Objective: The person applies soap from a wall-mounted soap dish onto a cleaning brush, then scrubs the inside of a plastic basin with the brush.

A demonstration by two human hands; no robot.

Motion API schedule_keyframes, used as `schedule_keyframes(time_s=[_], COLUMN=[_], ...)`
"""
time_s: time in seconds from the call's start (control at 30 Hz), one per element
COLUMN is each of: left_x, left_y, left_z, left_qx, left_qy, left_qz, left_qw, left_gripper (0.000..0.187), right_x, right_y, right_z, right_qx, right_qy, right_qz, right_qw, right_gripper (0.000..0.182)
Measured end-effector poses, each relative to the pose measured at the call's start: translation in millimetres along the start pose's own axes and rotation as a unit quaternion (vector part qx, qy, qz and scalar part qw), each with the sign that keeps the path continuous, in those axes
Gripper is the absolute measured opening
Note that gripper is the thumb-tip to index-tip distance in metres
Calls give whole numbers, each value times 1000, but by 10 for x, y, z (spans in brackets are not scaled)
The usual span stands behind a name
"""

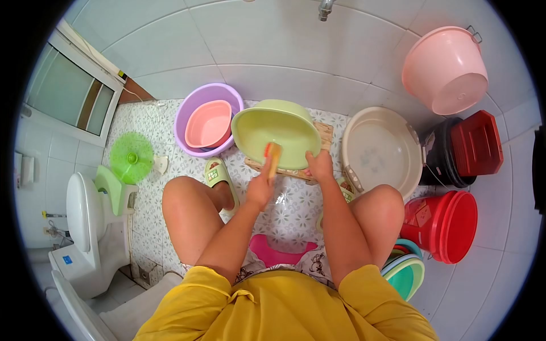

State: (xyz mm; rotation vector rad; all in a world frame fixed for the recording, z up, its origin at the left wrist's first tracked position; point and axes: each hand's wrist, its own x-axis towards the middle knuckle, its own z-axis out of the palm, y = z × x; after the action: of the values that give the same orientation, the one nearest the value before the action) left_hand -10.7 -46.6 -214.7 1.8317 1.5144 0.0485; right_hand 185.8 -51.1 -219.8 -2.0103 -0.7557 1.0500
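Note:
A light green basin [290, 128] is tipped toward me, resting against a low wooden stand [324, 133]. My right hand [319, 165] grips its near right rim. In my left hand [261, 188] is a scrubbing brush [274, 158] with a yellowish handle, its head near the lower inside wall of the basin. Some red shows beside the brush head, too blurred to make out. The fingers of my left hand are wrapped round the handle and slightly smeared by motion.
Left of the green basin, a purple basin [181, 125] holds a pink basin [209, 122]. At right stand a beige basin [352, 122], a red bucket [421, 221] and a black bucket [438, 153]. A pink bucket [443, 68] hangs on the wall. A toilet [85, 210] stands at left.

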Motion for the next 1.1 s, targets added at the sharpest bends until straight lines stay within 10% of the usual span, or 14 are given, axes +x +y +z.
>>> schedule_keyframes(time_s=[0.2,0.3,0.6,0.83,1.1], left_x=[76,3,173,41,166], left_y=[94,72,70,291,112], left_z=[450,161,-185,224,-68], left_qx=[-227,-104,97,-102,142], left_qy=[55,-50,50,-18,-2], left_qz=[251,81,-22,108,62], left_qw=[940,990,994,989,988], left_gripper=[74,77,77,79,79], right_x=[42,50,139,41,54], right_y=[80,121,200,93,103], right_z=[40,46,101,82,62], right_qx=[13,33,-28,29,36], right_qy=[23,21,27,22,-7], right_qz=[15,15,-18,10,19], right_qw=[1000,999,999,999,999], right_gripper=[32,32,26,27,30])
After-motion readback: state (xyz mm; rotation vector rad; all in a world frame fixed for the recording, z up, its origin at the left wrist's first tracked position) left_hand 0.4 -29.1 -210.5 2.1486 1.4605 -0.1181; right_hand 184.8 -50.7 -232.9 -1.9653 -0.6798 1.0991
